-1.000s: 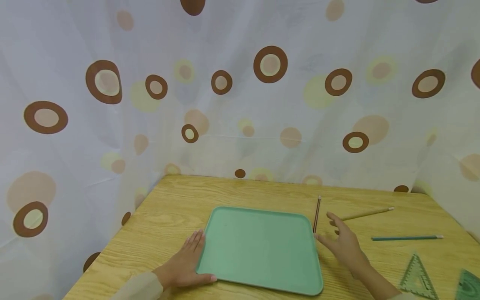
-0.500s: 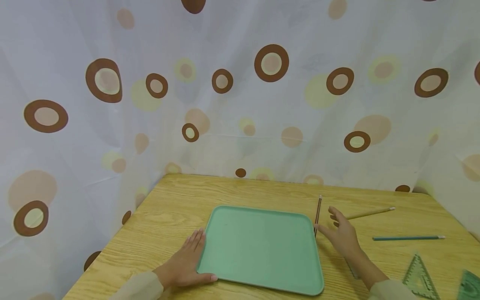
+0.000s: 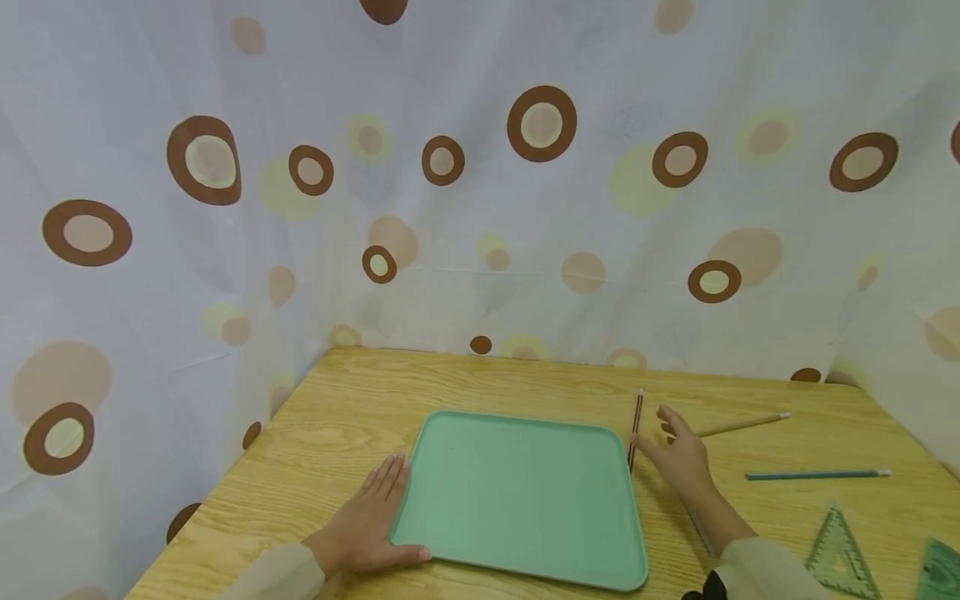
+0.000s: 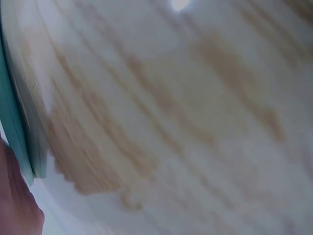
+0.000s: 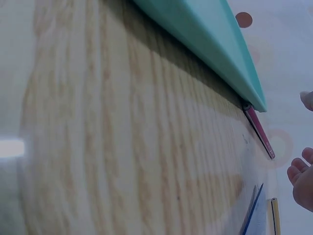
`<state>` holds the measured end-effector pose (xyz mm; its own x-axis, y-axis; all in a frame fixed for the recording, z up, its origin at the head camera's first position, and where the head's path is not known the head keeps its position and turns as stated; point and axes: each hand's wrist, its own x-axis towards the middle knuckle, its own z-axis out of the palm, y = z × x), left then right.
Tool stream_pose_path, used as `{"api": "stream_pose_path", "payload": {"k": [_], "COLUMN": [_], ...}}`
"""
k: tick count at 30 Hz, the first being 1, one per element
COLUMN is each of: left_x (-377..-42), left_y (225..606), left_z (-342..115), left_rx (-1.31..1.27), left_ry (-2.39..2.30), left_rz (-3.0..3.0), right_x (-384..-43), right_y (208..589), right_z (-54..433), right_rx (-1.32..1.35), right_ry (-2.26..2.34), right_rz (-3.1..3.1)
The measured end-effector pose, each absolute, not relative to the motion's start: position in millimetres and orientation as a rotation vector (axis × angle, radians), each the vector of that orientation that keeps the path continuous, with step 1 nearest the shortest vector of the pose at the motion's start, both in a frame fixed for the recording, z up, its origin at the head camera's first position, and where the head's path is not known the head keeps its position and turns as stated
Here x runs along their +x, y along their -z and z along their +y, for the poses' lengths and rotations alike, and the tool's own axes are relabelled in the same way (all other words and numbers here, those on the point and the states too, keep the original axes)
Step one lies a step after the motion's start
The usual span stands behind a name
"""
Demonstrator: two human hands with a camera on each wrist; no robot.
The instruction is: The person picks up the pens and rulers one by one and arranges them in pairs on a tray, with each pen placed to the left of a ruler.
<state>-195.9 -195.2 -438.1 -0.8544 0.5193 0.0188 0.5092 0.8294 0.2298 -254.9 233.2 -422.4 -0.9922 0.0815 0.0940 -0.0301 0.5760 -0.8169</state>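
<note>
A green tray lies on the wooden table. My left hand is at the tray's left side, its fingers straight along the edge and the thumb at the near corner; the left wrist view shows only part of that hand beside the tray rim. Beyond the tray's right edge lies a dark red pencil, partly hidden by the rim. My right hand hovers beside this pencil, thumb and fingers spread apart. Whether the thumb touches the pencil I cannot tell. No object shows between its fingers in the right wrist view.
Right of my hand lie a yellow pencil and a blue-green pencil. Nearer are a clear green set square and another green drawing piece, cut off by the frame. A patterned curtain encloses the table.
My right hand has moved slightly away from me along the dark red pencil, its fingers still spread. The left hand and the tray have stayed in place.
</note>
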Motion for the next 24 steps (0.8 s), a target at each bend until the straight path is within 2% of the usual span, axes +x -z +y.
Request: {"api": "stream_pose_path", "payload": {"k": [13, 24], "left_x": [-196.0, -195.2], "left_y": [437.7, 437.4], "left_z": [-194.6, -194.1], "left_rx": [0.815, 0.786], "left_ry": [-0.347, -0.375], "left_rz": [2.954, 2.940], "right_x": [-272.5, -282.3], "right_y": [428.9, 434.1], "right_z": [243.0, 241.4], "right_rx": [-0.126, -0.058], "right_ry": [-1.426, -1.409], "right_rz": [-2.709, -2.742]}}
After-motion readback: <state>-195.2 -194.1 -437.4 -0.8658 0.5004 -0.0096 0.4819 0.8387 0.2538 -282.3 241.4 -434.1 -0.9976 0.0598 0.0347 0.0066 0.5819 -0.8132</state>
